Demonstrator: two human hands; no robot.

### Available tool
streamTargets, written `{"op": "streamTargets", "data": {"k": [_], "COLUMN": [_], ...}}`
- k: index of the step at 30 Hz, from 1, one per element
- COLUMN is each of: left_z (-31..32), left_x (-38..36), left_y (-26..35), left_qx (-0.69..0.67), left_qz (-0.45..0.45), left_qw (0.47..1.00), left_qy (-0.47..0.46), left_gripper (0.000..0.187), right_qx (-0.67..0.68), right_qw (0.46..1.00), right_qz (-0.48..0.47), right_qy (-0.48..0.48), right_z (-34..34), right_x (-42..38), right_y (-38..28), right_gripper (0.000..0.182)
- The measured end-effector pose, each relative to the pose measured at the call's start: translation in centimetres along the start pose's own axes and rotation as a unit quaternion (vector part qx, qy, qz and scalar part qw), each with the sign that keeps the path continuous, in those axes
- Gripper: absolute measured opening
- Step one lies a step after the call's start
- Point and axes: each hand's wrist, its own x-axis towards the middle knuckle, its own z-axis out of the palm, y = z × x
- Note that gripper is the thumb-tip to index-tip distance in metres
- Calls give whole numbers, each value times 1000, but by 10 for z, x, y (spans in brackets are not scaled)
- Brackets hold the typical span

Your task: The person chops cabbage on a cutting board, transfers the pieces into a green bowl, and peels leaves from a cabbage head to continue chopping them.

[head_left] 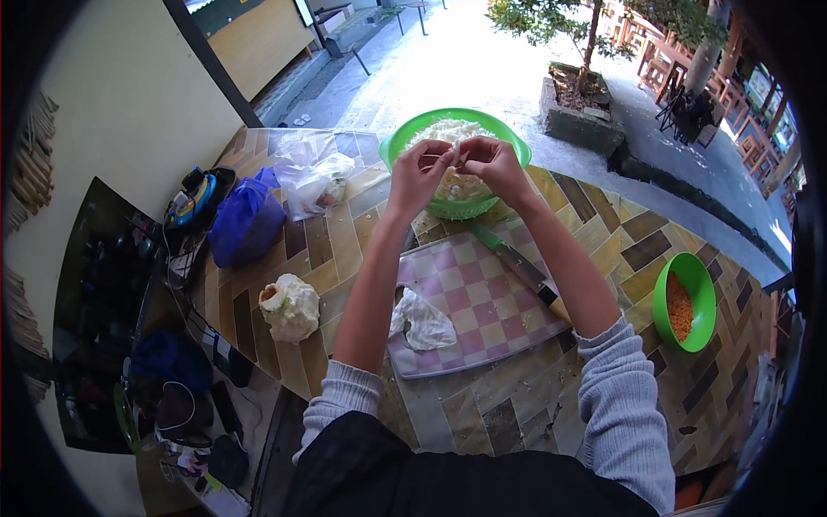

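Observation:
My left hand [419, 175] and my right hand [494, 166] meet over a large green bowl [465, 209], fingertips pinched together. Between them is a small whitish piece [457, 153], too small to name. White shredded food [448, 129] fills much of the bowl. Below my forearms lies a pink-and-white checkered cutting board [469, 297]. A knife [519, 265] with a green-tinted blade rests across its upper right edge, its handle partly under my right forearm. On the board's left side sits a crumpled white cloth-like piece [424, 322].
At left stand a lumpy cream-coloured object [291, 308] with a brown hollow, a blue bag [247, 222] and a clear plastic bag [312, 185]. A smaller green bowl [706, 302] at right holds orange crumbs [679, 308]. Pale scraps dot the patterned tabletop [508, 422].

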Motion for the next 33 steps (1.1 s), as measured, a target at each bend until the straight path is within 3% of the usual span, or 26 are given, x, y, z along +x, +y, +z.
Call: {"op": "streamTargets", "data": {"k": [8,23,33], "left_z": [3,1,-5], "left_x": [-1,0,2], "left_y": [0,1,2], "left_qx": [28,47,-31], "left_qz": [-7,-27,-81], "left_qw": [999,998,995], "left_qy": [27,-15,-44], "left_gripper": [16,15,19], "right_qx": [-35,-20,49], "right_qw": [999,999,996], "right_qz": [24,23,36], "right_qy": [28,19,64], "right_z": [5,1,1], "right_x": [-4,-4,-4], "right_y": [-6,0,-2], "right_gripper": [16,13,21]}}
